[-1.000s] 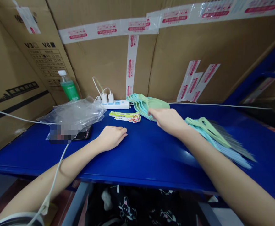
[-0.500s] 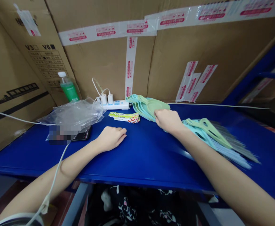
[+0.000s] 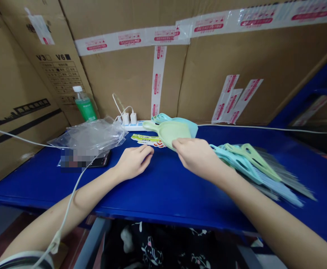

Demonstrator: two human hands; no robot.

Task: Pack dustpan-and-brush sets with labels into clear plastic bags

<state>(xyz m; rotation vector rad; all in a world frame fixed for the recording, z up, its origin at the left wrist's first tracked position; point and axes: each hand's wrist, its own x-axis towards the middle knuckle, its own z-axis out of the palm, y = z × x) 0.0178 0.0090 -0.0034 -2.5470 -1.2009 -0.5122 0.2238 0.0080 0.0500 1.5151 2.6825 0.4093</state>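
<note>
My right hand grips the edge of a light green dustpan, holding it raised with its handle pointing left. Behind it a stack of light blue dustpans lies at the back of the blue table, partly hidden. My left hand rests on the table with its fingers curled closed and nothing visible in them. Just beyond the left hand lie several printed labels. To the right of my right hand, small brushes with blue and green handles and grey bristles lie in a pile, partly behind my forearm.
Clear plastic bags cover part of a dark flat item at left. Near them stand a green bottle and a white power strip with plugged chargers. Cardboard walls the back; a white cable hangs across my left arm.
My right hand has lifted the green dustpan off the stack and drawn it nearer, leaving blue ones behind. The left hand has stayed almost in place, its fingers still curled.
</note>
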